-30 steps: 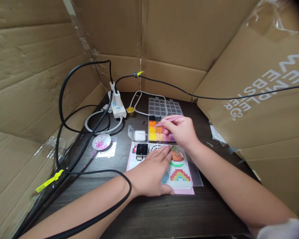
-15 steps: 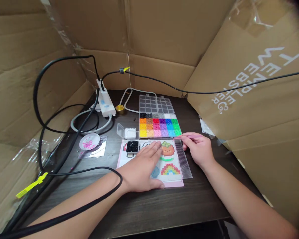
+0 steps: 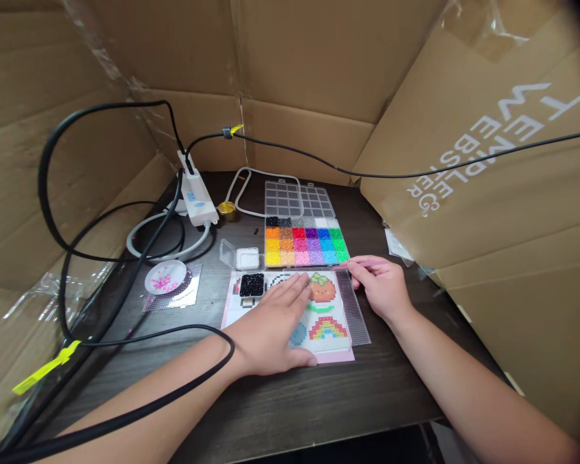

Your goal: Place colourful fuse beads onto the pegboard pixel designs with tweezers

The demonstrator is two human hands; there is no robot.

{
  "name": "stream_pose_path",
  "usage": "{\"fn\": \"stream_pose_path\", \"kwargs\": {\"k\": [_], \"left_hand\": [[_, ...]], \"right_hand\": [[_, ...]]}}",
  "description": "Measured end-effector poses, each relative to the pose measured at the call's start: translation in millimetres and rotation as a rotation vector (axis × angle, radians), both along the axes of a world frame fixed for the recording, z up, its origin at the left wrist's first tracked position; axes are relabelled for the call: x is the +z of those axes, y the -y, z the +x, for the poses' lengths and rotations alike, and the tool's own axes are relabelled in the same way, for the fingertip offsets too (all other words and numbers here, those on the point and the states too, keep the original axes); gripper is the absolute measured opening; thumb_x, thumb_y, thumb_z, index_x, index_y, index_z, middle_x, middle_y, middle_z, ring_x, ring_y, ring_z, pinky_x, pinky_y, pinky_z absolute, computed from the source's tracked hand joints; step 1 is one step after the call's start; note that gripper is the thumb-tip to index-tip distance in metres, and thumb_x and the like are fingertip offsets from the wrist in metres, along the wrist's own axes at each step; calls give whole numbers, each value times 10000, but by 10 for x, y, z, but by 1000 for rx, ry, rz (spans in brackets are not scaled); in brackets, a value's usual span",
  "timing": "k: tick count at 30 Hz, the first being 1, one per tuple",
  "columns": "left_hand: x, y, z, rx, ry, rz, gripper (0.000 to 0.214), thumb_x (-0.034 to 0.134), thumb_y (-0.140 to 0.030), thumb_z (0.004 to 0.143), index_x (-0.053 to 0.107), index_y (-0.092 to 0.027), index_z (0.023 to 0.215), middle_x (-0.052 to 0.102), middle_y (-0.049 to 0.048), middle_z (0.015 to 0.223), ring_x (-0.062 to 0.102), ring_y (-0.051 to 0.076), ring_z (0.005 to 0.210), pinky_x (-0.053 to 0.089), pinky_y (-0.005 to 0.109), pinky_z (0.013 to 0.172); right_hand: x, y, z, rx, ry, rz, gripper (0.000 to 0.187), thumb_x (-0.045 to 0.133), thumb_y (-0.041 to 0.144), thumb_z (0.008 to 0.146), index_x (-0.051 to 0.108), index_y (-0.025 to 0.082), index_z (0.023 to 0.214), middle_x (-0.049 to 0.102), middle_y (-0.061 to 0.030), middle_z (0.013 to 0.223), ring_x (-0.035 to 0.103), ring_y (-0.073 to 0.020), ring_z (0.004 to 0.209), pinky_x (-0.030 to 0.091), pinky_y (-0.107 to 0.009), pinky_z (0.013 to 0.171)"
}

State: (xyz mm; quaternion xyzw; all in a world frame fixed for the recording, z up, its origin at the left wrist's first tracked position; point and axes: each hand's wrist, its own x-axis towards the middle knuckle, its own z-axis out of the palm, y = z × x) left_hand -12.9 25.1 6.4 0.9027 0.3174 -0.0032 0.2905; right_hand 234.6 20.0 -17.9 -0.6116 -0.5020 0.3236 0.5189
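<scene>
Presently left hand [image 3: 276, 328] flat on pattern sheet [image 3: 327, 330]; right hand [image 3: 383, 290] beyond edge, pinching tweezers [image 3: 367, 261]; open tabletop [image 3: 350, 396] nearer.

We get soft, middling light, its source hard to tell. Glare streaks the clear tape [image 3: 38, 304] on the left; a dark shadow curves beside the white dish [image 3: 158, 268]. We find the left cardboard wall [image 3: 22, 161] smeared, the tiny beads [image 3: 300, 244] indistinct, the far right corner blackened, and wide-angle stretching toward the edges.

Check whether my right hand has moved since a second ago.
Yes, your right hand moved rightward and toward you, from over the bead organizer to beside its near-right corner.
</scene>
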Motion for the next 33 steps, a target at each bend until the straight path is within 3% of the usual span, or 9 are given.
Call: {"fn": "stream_pose_path", "kwargs": {"k": [12, 33], "left_hand": [[35, 2, 4, -7, -3, 3, 1090, 795, -552, 746, 259, -81, 1571, 113, 212, 1659, 96, 352, 1550, 165, 517, 1254], [-26, -1, -5, -3, 42, -5, 1080, 777, -581, 746, 255, -130, 1577, 113, 198, 1665, 85, 355, 1551, 151, 519, 1252]], "right_hand": [[11, -2, 0, -4, 25, -21, 206, 743, 360, 825, 809, 165, 820, 681, -23, 603, 590, -130, 547, 502, -278, 584], [30, 9, 0, -23, 31, -25, 179, 747, 347, 805, 806, 184, 757, 666, -14, 582, 569, -123, 516, 504, -272, 536]]}}
